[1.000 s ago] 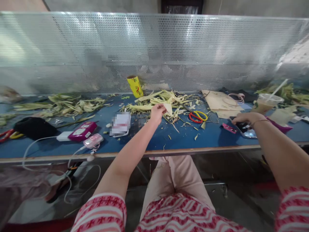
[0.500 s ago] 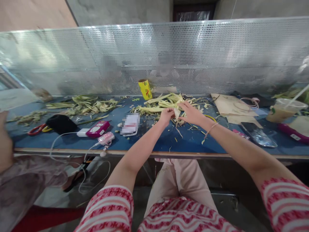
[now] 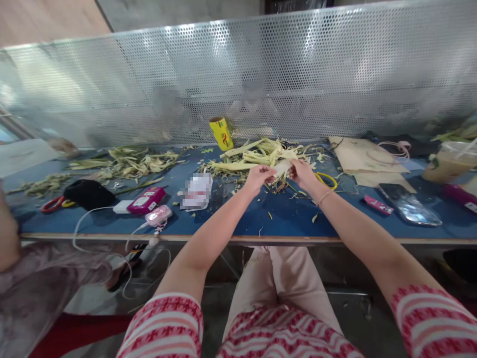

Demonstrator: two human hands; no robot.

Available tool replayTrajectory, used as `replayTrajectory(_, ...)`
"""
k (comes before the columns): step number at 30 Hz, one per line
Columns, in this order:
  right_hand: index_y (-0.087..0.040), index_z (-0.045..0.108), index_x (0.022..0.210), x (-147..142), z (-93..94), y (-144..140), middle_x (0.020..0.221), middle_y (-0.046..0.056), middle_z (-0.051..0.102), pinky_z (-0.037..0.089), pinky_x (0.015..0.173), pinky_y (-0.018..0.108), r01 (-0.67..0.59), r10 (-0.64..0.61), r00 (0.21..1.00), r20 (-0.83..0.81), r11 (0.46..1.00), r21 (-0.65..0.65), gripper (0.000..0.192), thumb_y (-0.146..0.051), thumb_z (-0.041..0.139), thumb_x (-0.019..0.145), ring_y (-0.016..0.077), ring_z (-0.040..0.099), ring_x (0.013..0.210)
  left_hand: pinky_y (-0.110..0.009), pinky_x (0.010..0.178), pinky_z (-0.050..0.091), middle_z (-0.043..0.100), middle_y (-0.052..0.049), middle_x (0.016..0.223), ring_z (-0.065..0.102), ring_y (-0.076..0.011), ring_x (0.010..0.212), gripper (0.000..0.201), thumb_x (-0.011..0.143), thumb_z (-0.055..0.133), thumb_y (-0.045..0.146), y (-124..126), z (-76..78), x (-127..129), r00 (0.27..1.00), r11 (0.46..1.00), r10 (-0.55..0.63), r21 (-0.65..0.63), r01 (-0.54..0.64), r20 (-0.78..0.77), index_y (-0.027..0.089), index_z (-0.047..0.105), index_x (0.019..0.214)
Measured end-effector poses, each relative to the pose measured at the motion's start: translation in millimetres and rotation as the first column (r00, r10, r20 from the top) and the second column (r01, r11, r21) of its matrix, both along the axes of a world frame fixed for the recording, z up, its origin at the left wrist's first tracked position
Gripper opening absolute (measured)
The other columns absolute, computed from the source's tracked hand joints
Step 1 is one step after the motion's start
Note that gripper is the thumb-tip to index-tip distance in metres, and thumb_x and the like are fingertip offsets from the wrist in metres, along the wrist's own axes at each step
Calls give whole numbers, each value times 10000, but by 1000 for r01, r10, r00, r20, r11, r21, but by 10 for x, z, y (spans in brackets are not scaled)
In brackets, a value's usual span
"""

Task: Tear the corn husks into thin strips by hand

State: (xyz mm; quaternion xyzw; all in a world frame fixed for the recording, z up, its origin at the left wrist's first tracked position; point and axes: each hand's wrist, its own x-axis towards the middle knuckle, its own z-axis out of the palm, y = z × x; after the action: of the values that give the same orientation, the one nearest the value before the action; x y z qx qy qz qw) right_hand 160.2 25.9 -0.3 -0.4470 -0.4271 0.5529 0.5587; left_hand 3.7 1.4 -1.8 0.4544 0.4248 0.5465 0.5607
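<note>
My left hand [image 3: 259, 176] and my right hand [image 3: 301, 173] meet over the blue table [image 3: 238, 219], both pinching one pale strip of leaf [image 3: 281, 168] stretched between them. Just beyond the hands lies a heap of yellow-green leaf strips [image 3: 261, 154]. Yellow-handled scissors [image 3: 326, 180] lie right beside my right wrist. Small leaf scraps are scattered on the table below the hands.
A yellow roll [image 3: 220, 133] stands against the perforated metal screen [image 3: 238, 79]. Left: a second leaf pile [image 3: 126, 161], a black pouch [image 3: 87, 194], a pink device [image 3: 145, 200] with white cables. Right: brown paper [image 3: 367, 161], a phone [image 3: 410, 209], a drink cup [image 3: 449, 164]. Another person's arm [image 3: 7, 223] is at far left.
My right hand left the phone at the right and came across to join my left hand on the leaf strip. The two hands have since spread slightly apart along it.
</note>
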Motion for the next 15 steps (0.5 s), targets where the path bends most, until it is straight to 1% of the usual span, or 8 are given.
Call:
replayTrajectory(3,-196,439,631,90,62,-50,398,-89,357,220,329,141,-63,62,998,-20,995,-80,314,-326,653,820,33,274,340,-237,564,499,617,23,529,589,-92,488,277,571,841,180,17,-12,0,999,1000,12,0,-12,38,133,585,663)
replayTrajectory(7,-183,509,595,120,148,-186,354,-83,290,151,301,160,-294,312,944,106,943,-156,460,-578,597,815,35,184,320,-253,633,519,631,24,565,612,-93,526,277,589,830,168,56,-43,-9,989,995,95,-7,-95,110,134,576,696)
replayTrajectory(8,-185,514,572,99,152,-224,352,-67,301,176,306,175,-331,352,918,182,934,-135,496,-613,563,817,47,205,322,-253,640,520,637,23,573,614,-92,528,274,591,826,156,57,-46,-13,985,993,116,-18,-115,130,133,576,704)
replayTrajectory(9,-187,525,561,69,148,-258,366,-47,342,229,321,192,-313,314,909,274,948,-47,501,-614,550,821,63,255,336,-250,643,519,640,21,576,615,-90,529,267,593,820,141,55,-46,-16,981,992,126,-30,-123,148,130,581,711)
replayTrajectory(10,-188,554,579,34,134,-287,416,-22,422,311,360,212,-262,205,905,372,959,109,461,-577,561,826,84,338,374,-243,643,518,644,19,579,616,-86,530,256,594,813,126,49,-44,-19,979,992,125,-41,-120,164,126,590,719)
replayTrajectory(11,-193,599,627,-2,112,-308,513,4,520,407,441,241,-215,54,883,465,929,300,364,-505,608,814,109,439,453,-233,643,516,647,18,582,617,-82,534,245,593,807,114,41,-42,-21,977,993,113,-47,-106,179,121,603,730)
replayTrajectory(13,-211,679,747,-63,50,-319,799,56,636,520,701,337,-240,-216,794,569,748,619,176,-382,667,785,177,580,719,-210,635,511,650,18,586,612,-71,540,227,595,799,105,23,-37,-21,975,997,75,-46,-67,207,116,628,745)
replayTrajectory(15,-223,714,824,-97,-22,-285,966,86,639,490,895,417,-349,-350,704,618,588,730,125,-331,654,805,235,591,943,-195,635,507,654,15,592,610,-64,548,188,616,781,103,8,-34,-13,972,998,45,-50,-35,232,119,635,732)
